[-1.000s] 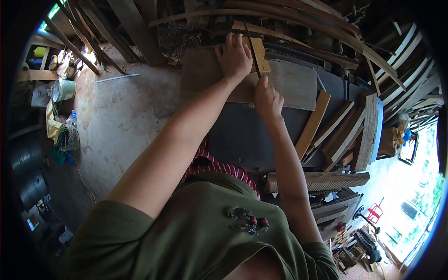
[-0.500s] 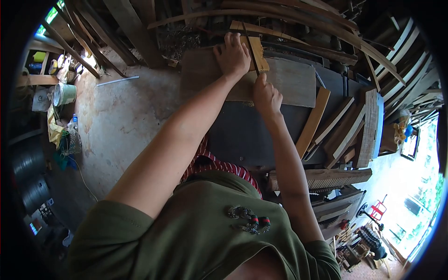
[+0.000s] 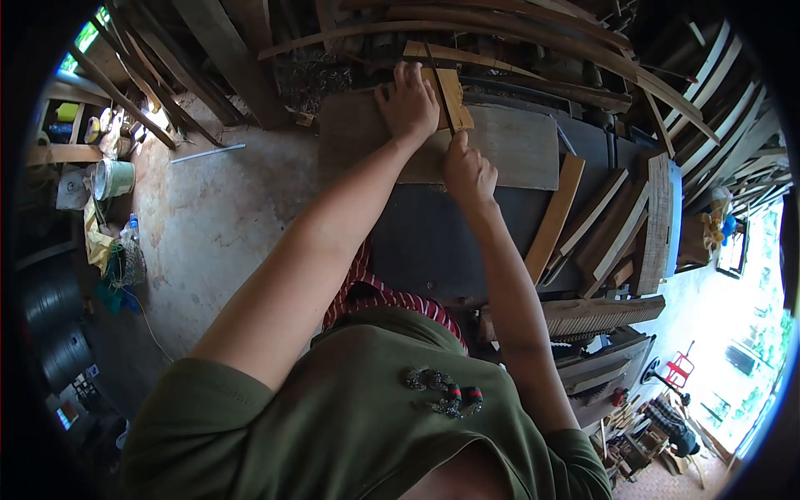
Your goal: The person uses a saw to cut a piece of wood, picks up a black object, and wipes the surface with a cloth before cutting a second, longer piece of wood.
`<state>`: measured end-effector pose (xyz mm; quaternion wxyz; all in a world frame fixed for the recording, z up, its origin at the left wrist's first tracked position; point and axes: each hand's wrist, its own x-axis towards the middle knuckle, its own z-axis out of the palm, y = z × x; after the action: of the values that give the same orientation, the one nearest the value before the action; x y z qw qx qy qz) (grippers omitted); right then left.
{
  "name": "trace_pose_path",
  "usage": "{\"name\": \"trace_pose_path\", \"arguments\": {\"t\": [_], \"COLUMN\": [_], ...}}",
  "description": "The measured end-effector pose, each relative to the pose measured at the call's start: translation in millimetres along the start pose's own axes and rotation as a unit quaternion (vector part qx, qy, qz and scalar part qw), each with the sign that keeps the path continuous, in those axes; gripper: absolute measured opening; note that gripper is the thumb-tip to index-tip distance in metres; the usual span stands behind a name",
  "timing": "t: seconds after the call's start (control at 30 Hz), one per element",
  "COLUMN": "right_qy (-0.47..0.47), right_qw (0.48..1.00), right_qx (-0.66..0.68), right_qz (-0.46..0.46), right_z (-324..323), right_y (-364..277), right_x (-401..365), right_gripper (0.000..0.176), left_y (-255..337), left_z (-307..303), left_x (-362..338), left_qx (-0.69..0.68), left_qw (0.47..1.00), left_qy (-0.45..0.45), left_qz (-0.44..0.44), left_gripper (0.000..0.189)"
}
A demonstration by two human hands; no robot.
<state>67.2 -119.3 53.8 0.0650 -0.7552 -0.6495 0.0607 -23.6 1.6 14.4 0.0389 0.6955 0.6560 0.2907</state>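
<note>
Fabric of a green shirt (image 3: 333, 417) fills the nearest part of the view, with a strip of red-and-white striped cloth (image 3: 383, 296) just past it. Both forearms reach away from there over a dark bench top (image 3: 433, 242). The right hand (image 3: 468, 171) comes first: it is curled into a fist around the lower end of a thin dark tool (image 3: 439, 83) (whether a blade or a rod cannot be told), which runs up and away from the knuckles. Just beyond, the left hand (image 3: 408, 104) lies flat, fingers spread, pressing on the left part of a yellowish wood piece (image 3: 460, 104). The tool crosses that piece, which rests on a wide grey board (image 3: 512, 150) lying across the bench. To the right of the board, loose planks (image 3: 617, 225) lean side by side. Off to the left is bare concrete floor (image 3: 217, 217) with a pale bucket (image 3: 114, 177) near its edge. Farthest off, long curved slats (image 3: 500, 21) are stacked behind the board.
</note>
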Motion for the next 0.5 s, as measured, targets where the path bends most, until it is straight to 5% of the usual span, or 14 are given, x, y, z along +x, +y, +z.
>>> {"name": "trace_pose_path", "arguments": {"t": [0.23, 0.5], "right_qy": [-0.141, -0.051], "right_qw": [0.989, 0.998], "right_qx": [-0.015, 0.000], "right_qz": [0.049, 0.028], "right_z": [-25, -11], "right_y": [5, -6], "right_x": [-52, 5], "right_gripper": [0.016, 0.019], "left_y": [0, 1], "left_z": [-3, -2], "left_x": [0, 0], "left_qx": [0.002, -0.008], "left_qw": [1.000, 1.000], "left_qy": [0.002, -0.008], "left_qz": [0.002, -0.002], "left_gripper": [0.037, 0.039]}}
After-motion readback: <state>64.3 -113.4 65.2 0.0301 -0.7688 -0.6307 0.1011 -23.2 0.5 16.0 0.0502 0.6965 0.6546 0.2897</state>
